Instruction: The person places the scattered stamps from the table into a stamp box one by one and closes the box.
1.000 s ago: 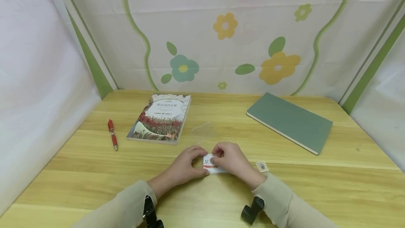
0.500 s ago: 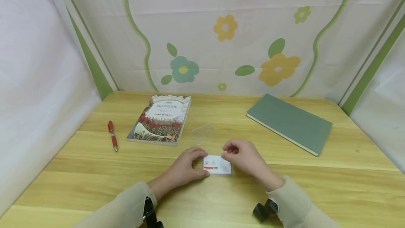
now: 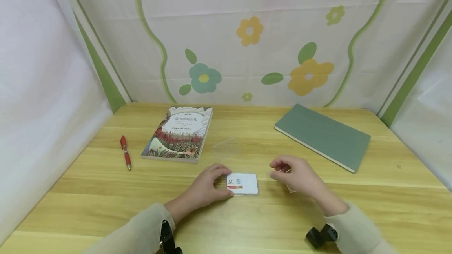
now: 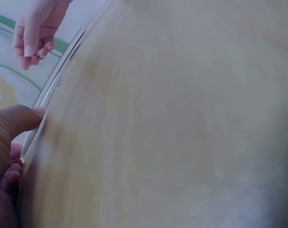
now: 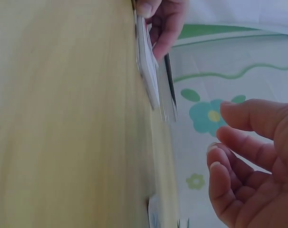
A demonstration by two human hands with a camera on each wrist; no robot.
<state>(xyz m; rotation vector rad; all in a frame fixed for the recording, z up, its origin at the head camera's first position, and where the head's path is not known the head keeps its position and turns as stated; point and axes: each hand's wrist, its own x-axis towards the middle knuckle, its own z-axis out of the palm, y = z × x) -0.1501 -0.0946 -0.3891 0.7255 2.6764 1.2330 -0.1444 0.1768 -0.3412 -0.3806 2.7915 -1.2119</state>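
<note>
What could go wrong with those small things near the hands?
The left hand grips the white card only at one end, so it might swivel. The right hand partly hides the small paper square, which could get nudged. The clear sheet barely shows against the wooden table and might be overlooked.

Shows orange-red and blue on the white rectangular card (image 3: 250, 184), streaky yellow grain across the yellow wooden counter (image 3: 92, 203).

On the wood-grained bench (image 3: 88, 195) lie a pen (image 3: 125, 153), a book (image 3: 179, 134), a clear sheet (image 3: 227, 149), a notebook (image 3: 323, 138), a card (image 3: 249, 184) and a small square (image 3: 291, 189) (partly hidden).
</note>
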